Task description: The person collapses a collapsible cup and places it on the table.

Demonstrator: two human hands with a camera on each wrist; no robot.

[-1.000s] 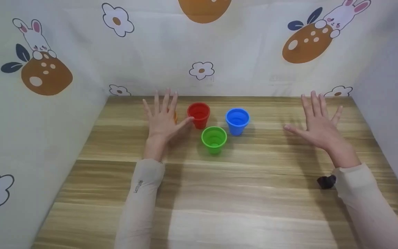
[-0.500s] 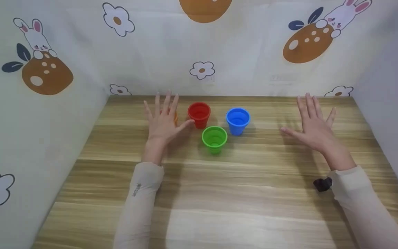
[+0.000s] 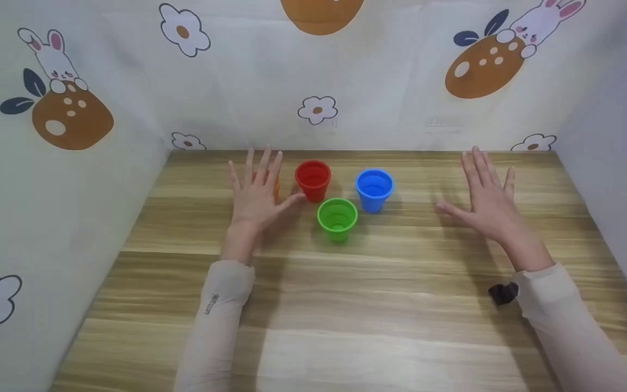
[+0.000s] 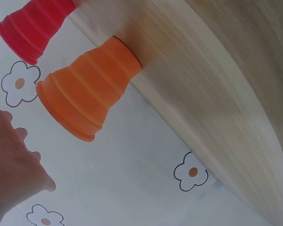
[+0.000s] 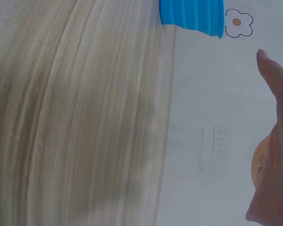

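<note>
My left hand [image 3: 253, 198] is spread above the table's far left, fingers straight, holding nothing. Below and behind it stands an orange cup [image 4: 87, 87], mostly hidden by the fingers in the head view. Just right of the left thumb is a red cup [image 3: 313, 179]; whether the thumb touches it I cannot tell. A green cup [image 3: 337, 219] stands nearer to me, and a blue cup [image 3: 374, 189] is to its right and farther back. All these ribbed cups are upright. Off to the right of the blue cup, my right hand [image 3: 487, 209] hovers with straight fingers, holding nothing.
The wooden table [image 3: 335, 310] meets a patterned back wall [image 3: 389, 81] just behind the cups. Side walls close in on the left and right. A small black object [image 3: 503, 293] sits at the right sleeve's cuff.
My right hand has moved left, toward the cups. The left hand has drifted slightly down and stays spread over the orange cup. The cups have not moved.
</note>
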